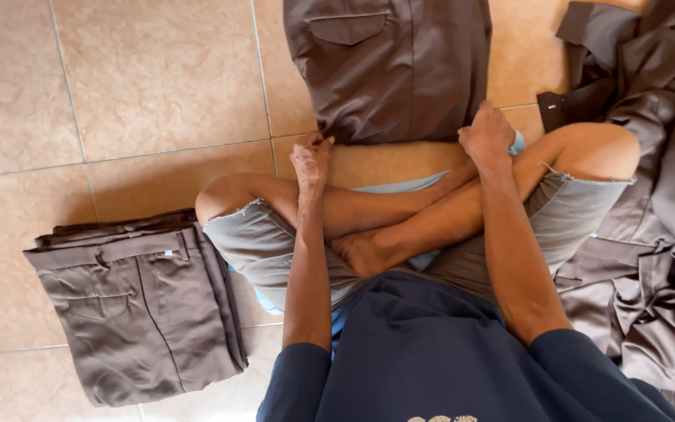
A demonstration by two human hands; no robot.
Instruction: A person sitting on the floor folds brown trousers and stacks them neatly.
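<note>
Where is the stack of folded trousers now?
The stack of folded trousers lies on the tiled floor, beside the person's left knee.

Sitting cross-legged on the floor. Folded garment straight ahead, near edge under left hand and right hand. Folded stack of trousers to the left, beside the knee. Loose heap of clothes along the right.

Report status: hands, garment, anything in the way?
Left hand and right hand both grip the near edge of brown trousers. Folded stack left, loose pile right. Nothing obstructing.
</note>
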